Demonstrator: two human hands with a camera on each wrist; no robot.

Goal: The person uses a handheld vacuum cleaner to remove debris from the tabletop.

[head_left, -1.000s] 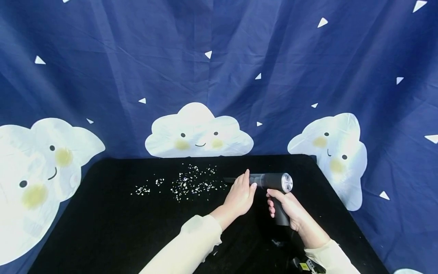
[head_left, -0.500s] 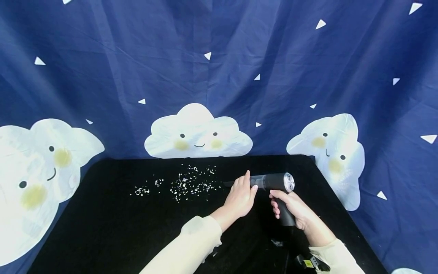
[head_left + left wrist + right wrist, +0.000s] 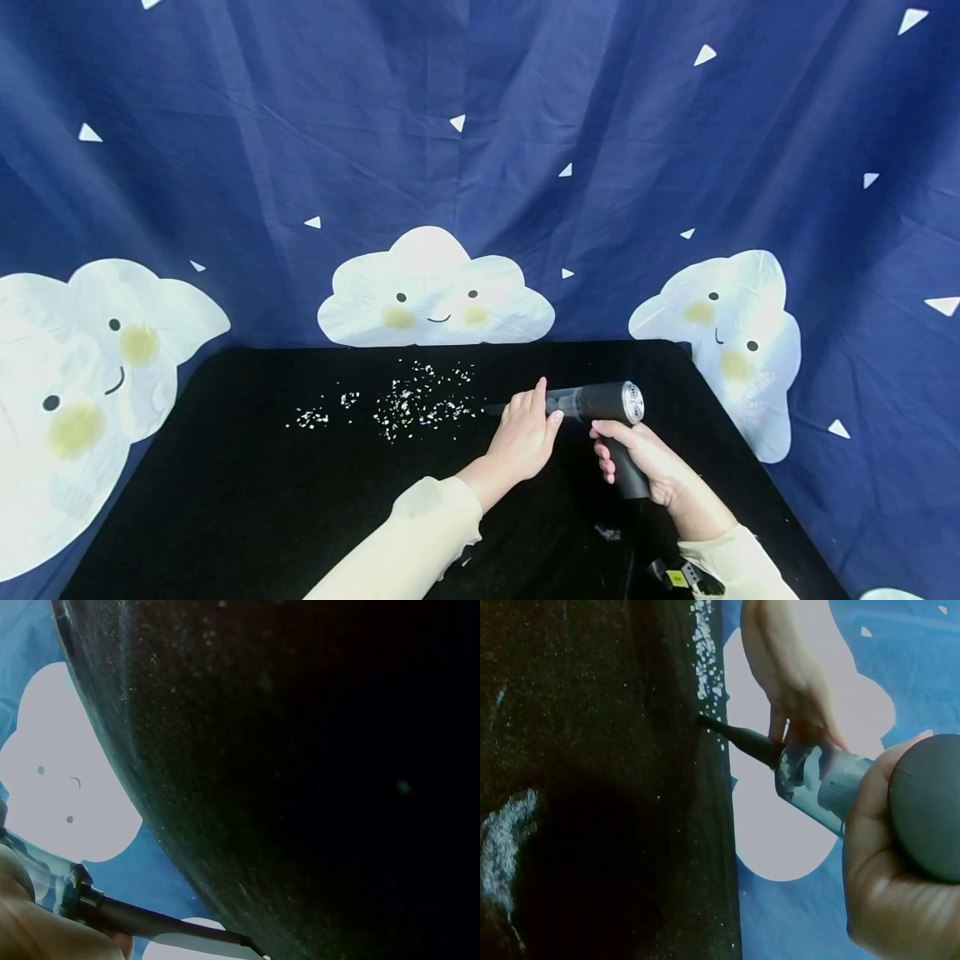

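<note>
Your right hand (image 3: 651, 462) wraps its fingers round the dark pistol grip of a handheld vacuum (image 3: 600, 402), held above the black table (image 3: 247, 500) toward its right half. The vacuum's barrel lies level, pointing left; its grey rear cap faces right. Your left hand (image 3: 525, 433) cups the clear dust chamber (image 3: 806, 780) at the front of the barrel, fingers curled over the top of it, thumb below.

The slim black nozzle (image 3: 739, 739) sticks out past your left hand. Its tip sits at the right edge of a scatter of white crumbs (image 3: 423, 400) on the table. Cannot tell whether the tip touches the surface. A smaller crumb patch (image 3: 311, 415) lies further left, apart from the main scatter.

Behind the table hangs a navy cloth (image 3: 480, 150) printed with smiling white clouds and small triangles.
</note>
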